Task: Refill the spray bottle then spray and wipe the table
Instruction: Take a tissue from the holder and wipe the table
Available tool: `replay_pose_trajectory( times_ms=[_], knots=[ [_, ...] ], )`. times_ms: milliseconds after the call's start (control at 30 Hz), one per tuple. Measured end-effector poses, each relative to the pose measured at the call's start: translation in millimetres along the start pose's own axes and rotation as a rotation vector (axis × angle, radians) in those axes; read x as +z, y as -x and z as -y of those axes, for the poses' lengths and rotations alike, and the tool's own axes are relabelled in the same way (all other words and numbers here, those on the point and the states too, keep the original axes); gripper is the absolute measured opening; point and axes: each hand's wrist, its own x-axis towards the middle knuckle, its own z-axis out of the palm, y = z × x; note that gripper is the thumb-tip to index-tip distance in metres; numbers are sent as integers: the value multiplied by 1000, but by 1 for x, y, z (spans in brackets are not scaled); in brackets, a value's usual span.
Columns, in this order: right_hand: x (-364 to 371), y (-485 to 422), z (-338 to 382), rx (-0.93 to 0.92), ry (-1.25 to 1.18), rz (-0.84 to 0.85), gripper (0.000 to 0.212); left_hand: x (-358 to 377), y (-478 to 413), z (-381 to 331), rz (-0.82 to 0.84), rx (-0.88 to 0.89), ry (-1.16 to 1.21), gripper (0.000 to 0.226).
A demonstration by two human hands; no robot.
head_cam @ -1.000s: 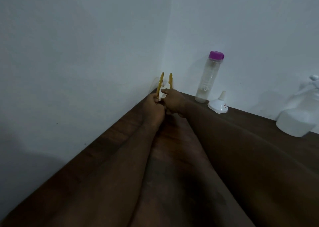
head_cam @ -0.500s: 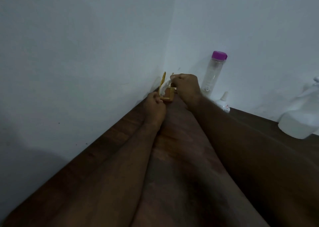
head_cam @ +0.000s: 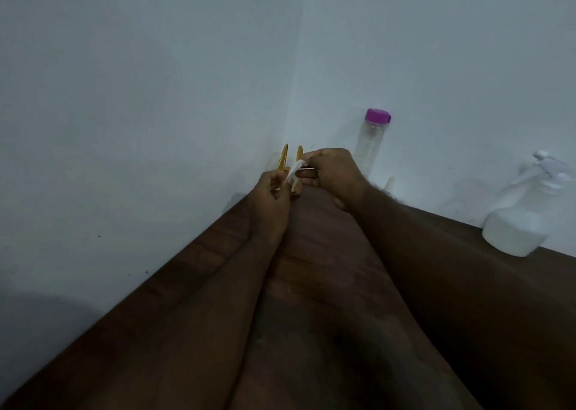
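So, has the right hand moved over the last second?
Yes. The right hand, pinching a tissue, has shifted right towards the purple-capped bottle; its wrist now hides most of the funnel.

Far corner of the table is jammed: left hand and right hand pinch a white tissue in front of the yellow holder. Along the back edge stand the purple-capped bottle, funnel tip and spray bottle, with gaps between. Wood along the left edge lies open.
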Motion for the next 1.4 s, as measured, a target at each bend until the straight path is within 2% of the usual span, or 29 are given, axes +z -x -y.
replay_pose_trajectory(
  times_ms=[100, 267, 300, 433, 600, 733, 867, 933, 1000, 1067, 1100, 1133, 1167, 1233, 1267, 1333, 1400],
  knots=[
    [4, -1, 2, 11, 2, 16, 21, 1, -2, 0, -5, 18, 58, 25],
    [5, -1, 2, -49, 71, 119, 9, 4, -4, 2, -72, 76, 60, 19],
    [5, 0, 0, -74, 84, 120, 10, 5, -5, 2, -89, 79, 54, 18],
    [4, 0, -5, -164, 152, 47, 42, 8, -8, 1, -125, 50, 43, 17],
    [-1, 2, -3, -183, 93, 17, 42, 12, -7, -7, -168, -6, 62, 11],
    [-11, 2, 10, -131, 124, -64, 39, 10, -10, -12, -248, -93, 58, 7],
    [-35, -4, 18, 24, 81, -123, 18, 2, -18, -9, -322, -162, 68, 13],
    [-53, -6, 12, 151, 161, -187, 15, -1, -22, -9, -334, -196, 52, 18],
    [-72, -6, -1, 190, 426, -217, 14, -1, -23, -10, -318, -224, 31, 21],
    [-80, -6, -13, 97, 826, -222, 20, 0, -23, -12, -281, -256, 36, 21],
    [-77, -5, -14, 11, 896, -214, 23, 0, -23, -13, -257, -279, 56, 21],
    [-71, -4, -14, -46, 853, -167, 26, 1, -24, -13, -231, -315, 86, 19],
    [-64, -4, -13, -46, 758, -93, 38, 1, -25, -14, -200, -368, 140, 17],
    [-48, -2, -11, 100, 513, 75, 68, 2, -25, -17, -96, -524, 360, 17],
    [-43, -3, -14, 209, 346, 147, 76, 2, -25, -17, -24, -609, 510, 19],
    [-35, -2, -22, 325, 45, 226, 65, 0, -23, -15, 94, -734, 795, 21],
    [-29, -6, -30, 286, -73, 203, 45, -3, -22, -12, 123, -791, 783, 19]
  ],
)
